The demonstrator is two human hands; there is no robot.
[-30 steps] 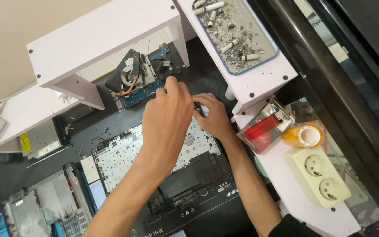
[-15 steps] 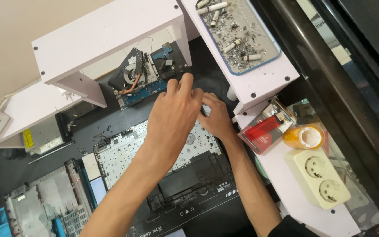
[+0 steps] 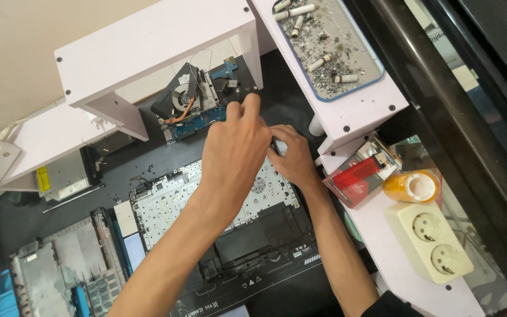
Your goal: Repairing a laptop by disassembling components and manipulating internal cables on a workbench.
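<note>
left hand (image 3: pixel 234 154) lies knuckles up over the opened laptop chassis (image 3: pixel 218 223) on the dark worktop (image 3: pixel 118 161), fingers bunched toward the circuit board with fan (image 3: pixel 198 97). right hand (image 3: pixel 293 159) just beside; grip cannot be told.

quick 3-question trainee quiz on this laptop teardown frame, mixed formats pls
1. True or false: the left hand reaches over the opened laptop chassis toward the blue circuit board with the cooling fan.
2. Multiple choice: what lies in the tray on the white shelf at top right? A) screws B) cigarette butts and ash C) coins
3. Fill in: right of the red box lies an orange roll of ____, next to a white double socket.

Key: 1 true; 2 B; 3 tape. The right hand is partly hidden behind the left, so whether it grips anything cannot be told.
</note>
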